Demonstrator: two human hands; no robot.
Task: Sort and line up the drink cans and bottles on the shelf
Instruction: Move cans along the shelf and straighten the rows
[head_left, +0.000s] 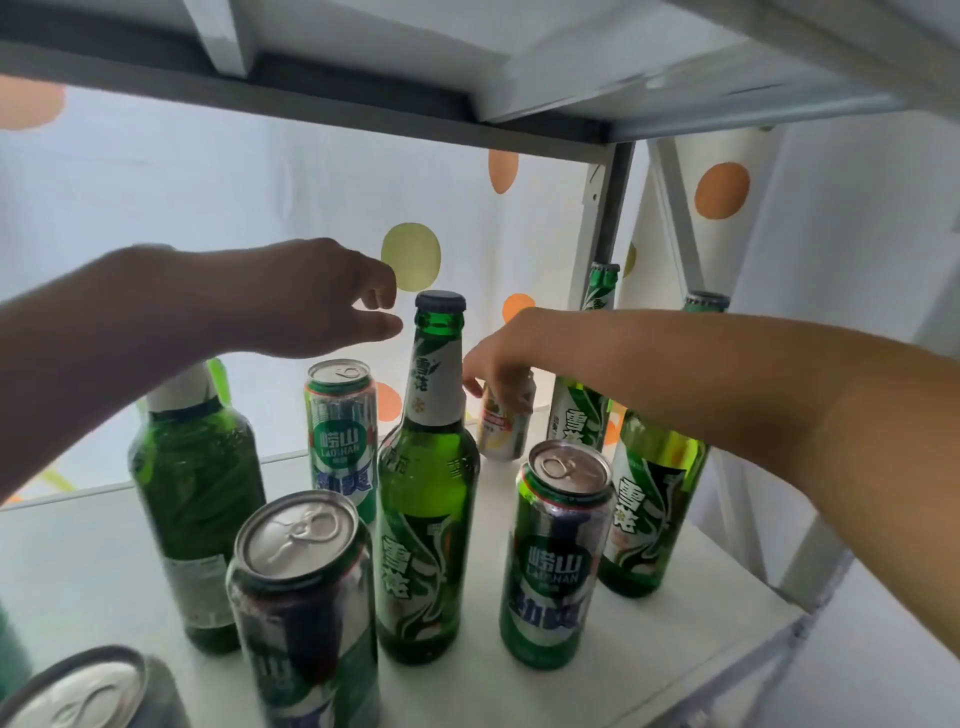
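The white shelf (597, 654) carries green bottles and cans below both hands. The capped bottle (428, 467) stands between them. The right hand (498, 358) grips a tilted pale can (504, 426) from above. The left hand (332, 301) hovers, fingers loosely curled, holding nothing.

Four green glass bottles (427, 483), four green cans (558, 561), one pale can (501, 426), two hands (332, 296)

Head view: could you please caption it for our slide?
Right hand grips a pale can behind green bottles; left hand hovers.
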